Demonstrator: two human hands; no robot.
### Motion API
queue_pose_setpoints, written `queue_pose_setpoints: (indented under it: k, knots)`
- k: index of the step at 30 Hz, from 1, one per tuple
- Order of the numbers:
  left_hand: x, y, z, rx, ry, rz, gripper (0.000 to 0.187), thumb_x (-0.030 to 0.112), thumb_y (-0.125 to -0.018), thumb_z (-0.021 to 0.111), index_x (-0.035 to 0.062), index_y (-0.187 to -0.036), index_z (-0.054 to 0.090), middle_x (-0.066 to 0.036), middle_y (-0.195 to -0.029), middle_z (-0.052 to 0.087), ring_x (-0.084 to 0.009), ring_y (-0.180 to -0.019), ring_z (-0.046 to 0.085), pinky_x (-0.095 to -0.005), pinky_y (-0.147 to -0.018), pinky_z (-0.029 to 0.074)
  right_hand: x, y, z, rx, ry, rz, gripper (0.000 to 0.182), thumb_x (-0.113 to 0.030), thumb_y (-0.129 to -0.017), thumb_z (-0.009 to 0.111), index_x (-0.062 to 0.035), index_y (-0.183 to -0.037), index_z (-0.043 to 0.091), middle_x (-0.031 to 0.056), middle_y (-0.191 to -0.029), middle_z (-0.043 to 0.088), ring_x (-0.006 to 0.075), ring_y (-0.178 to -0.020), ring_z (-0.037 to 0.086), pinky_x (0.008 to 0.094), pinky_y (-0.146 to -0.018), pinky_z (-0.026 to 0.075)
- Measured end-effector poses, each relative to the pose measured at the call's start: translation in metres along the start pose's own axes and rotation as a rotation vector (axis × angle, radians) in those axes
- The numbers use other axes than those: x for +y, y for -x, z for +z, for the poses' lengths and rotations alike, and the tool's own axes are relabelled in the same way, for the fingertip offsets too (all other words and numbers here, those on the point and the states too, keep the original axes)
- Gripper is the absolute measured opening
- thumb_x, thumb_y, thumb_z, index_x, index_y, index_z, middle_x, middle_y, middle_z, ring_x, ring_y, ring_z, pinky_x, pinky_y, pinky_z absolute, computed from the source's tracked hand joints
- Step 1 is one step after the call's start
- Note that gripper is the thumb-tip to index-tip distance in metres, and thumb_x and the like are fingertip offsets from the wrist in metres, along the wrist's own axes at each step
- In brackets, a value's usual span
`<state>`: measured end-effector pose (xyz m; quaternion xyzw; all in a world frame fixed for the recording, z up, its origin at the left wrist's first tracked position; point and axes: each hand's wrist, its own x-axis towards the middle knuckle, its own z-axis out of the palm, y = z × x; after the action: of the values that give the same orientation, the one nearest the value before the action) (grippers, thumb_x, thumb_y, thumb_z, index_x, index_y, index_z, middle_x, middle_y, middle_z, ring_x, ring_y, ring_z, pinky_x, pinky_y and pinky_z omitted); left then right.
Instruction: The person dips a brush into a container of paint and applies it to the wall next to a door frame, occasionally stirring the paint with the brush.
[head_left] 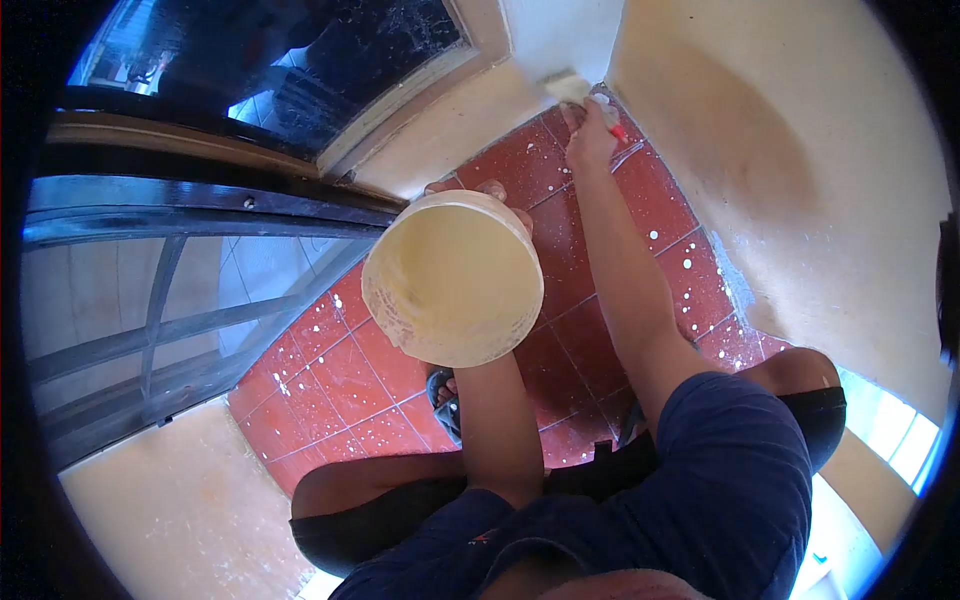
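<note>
in the head view, my left hand (490, 188) is curled under and behind the pale bucket (452, 352), holding it open side up near the middle of the frame. my right hand (592, 138), at the upper middle, grips a brush (570, 90), its bristles at the foot of the wall (565, 40) near the corner, above the paint-spotted red tiles (555, 240).
</note>
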<state>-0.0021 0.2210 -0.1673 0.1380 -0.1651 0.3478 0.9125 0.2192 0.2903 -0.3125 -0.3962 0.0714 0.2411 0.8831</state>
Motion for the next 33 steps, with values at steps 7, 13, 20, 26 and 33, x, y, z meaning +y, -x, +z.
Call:
queue_pose_setpoints:
  k: [7, 13, 20, 26, 33]
  knots:
    - [-0.009, -0.005, 0.003, 0.082, -0.171, 0.08, 0.044, 0.039, -0.09, 0.046, 0.0259, -0.131, 0.042, -0.016, -0.119, 0.041, -0.0376, -0.094, 0.048, -0.0368, -0.061, 0.048, 0.023, 0.012, -0.036, -0.091, -0.098, 0.002, 0.018, -0.001, -0.083, 0.054, -0.0044, -0.097, 0.043, 0.0104, -0.094, 0.054, 0.0224, -0.086, 0.058, 0.0353, -0.073, 0.057]
    - [-0.003, -0.001, -0.006, 0.054, -0.122, 0.075, 0.046, 0.041, -0.089, 0.047, 0.0254, -0.132, 0.041, -0.017, -0.121, 0.041, -0.0373, -0.095, 0.047, -0.0356, -0.061, 0.048, 0.028, 0.013, -0.056, -0.011, 0.138, 0.042, 0.02, -0.001, -0.082, 0.054, -0.004, -0.098, 0.043, 0.0102, -0.095, 0.053, 0.0212, -0.086, 0.057, 0.0342, -0.071, 0.057]
    - [-0.004, 0.011, -0.018, 0.099, -0.081, 0.09, 0.049, 0.041, -0.087, 0.05, 0.0242, -0.132, 0.041, -0.018, -0.122, 0.041, -0.038, -0.096, 0.046, -0.0367, -0.062, 0.047, 0.005, 0.026, 0.0, -0.066, -0.062, 0.018, 0.022, 0.0, -0.08, 0.056, -0.0044, -0.097, 0.044, 0.01, -0.096, 0.054, 0.0194, -0.087, 0.057, 0.036, -0.073, 0.057]
    - [-0.011, -0.007, 0.002, 0.082, -0.131, 0.087, 0.049, 0.041, -0.086, 0.052, 0.0247, -0.131, 0.042, -0.017, -0.122, 0.04, -0.0382, -0.096, 0.046, -0.0368, -0.062, 0.047, 0.045, 0.002, -0.032, -0.033, 0.171, 0.029, 0.021, -0.002, -0.082, 0.056, -0.0048, -0.099, 0.044, 0.0093, -0.095, 0.055, 0.0194, -0.084, 0.058, 0.0355, -0.072, 0.057]
    - [-0.002, -0.002, -0.011, -0.027, 0.037, -0.043, 0.044, 0.04, -0.089, 0.047, 0.0256, -0.13, 0.043, -0.017, -0.12, 0.04, -0.0367, -0.094, 0.046, -0.0365, -0.06, 0.048, -0.039, 0.041, 0.026, -0.156, -0.156, 0.085, 0.02, 0.0, -0.082, 0.056, -0.0052, -0.099, 0.045, 0.0088, -0.097, 0.055, 0.0204, -0.088, 0.059, 0.0369, -0.073, 0.056]
